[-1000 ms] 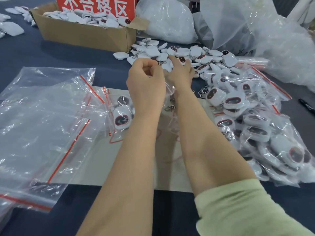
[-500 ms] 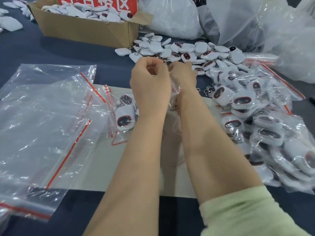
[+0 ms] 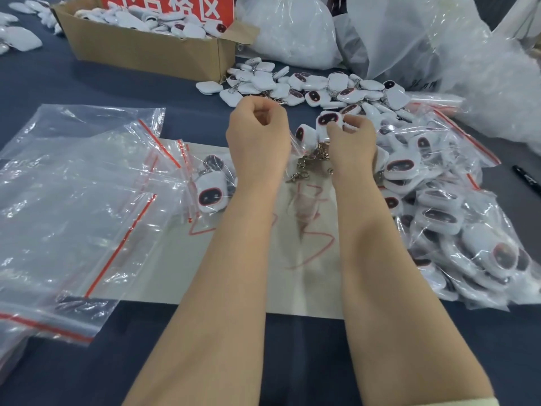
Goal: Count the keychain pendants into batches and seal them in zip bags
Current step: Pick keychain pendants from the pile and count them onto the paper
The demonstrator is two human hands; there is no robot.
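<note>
Clear zip bag (image 3: 293,144) of pendants (image 3: 328,119) clamped between curled fingers (image 3: 275,114) of left hand (image 3: 257,145) and right hand (image 3: 352,143); red sign (image 3: 172,8) beyond fingertips reads partly 合格区.

A cardboard box (image 3: 140,51) is sitting at the far left, with a red sign (image 3: 167,8) standing behind it. Crumpled plastic sacks (image 3: 409,39) are lying far right. A black marker (image 3: 527,180) is resting at the right edge of the dark table (image 3: 87,80).

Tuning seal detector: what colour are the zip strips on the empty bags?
Red zip strips on clear empty bags; head view.
</note>
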